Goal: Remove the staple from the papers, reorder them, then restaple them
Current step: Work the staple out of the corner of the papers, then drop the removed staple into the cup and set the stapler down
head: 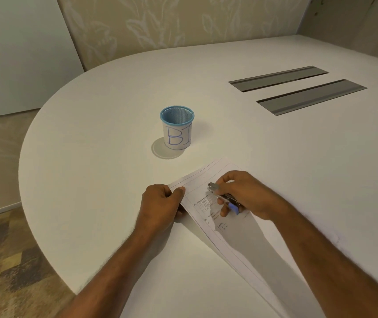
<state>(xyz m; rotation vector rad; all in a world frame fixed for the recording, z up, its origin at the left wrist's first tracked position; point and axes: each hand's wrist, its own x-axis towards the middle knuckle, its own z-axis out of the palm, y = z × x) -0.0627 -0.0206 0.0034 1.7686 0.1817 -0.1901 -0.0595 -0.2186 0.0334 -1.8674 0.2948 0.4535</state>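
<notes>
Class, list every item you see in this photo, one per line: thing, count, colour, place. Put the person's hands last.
table: one, white, fills most of the view
mesh cup: one, blue with a white hand-lettered label, upright mid-table
papers: one set, white with black print, near side of the table
stapling tool: one, metal with a blue end, above the papers
cable slots: two, grey, set in the table, far right
wall: one, beige leaf pattern, behind the table
carpet: one, brown and beige, lower left
left hand: one, pinches the papers' edge
right hand: one, grips the stapling tool
</notes>
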